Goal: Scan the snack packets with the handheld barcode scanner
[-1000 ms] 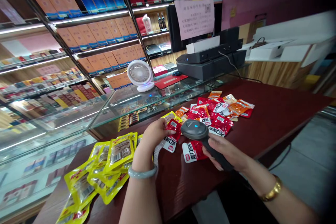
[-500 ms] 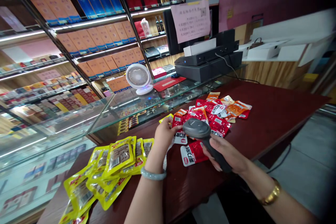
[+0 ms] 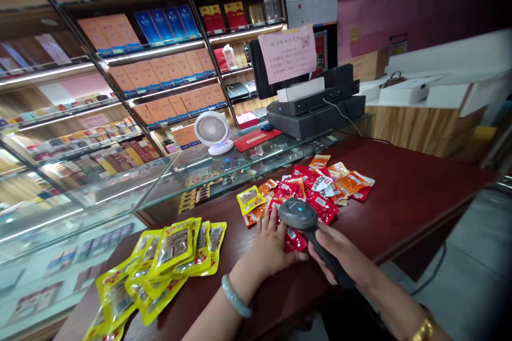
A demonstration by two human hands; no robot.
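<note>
Your left hand (image 3: 272, 248) lies spread palm-down, fingers apart, no grip visible; your right hand (image 3: 346, 254) wraps the handle of the handheld barcode scanner (image 3: 298, 214). The partly covered red snack packet (image 3: 295, 242) lies between them, just beside your left hand and nearer it; I cannot tell its long axis. Farther out sits the heap of red and orange packets (image 3: 320, 186).

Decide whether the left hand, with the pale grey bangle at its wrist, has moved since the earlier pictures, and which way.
Yes: judged against the round white fan, the left hand has moved rightward and downward in the view.
</note>
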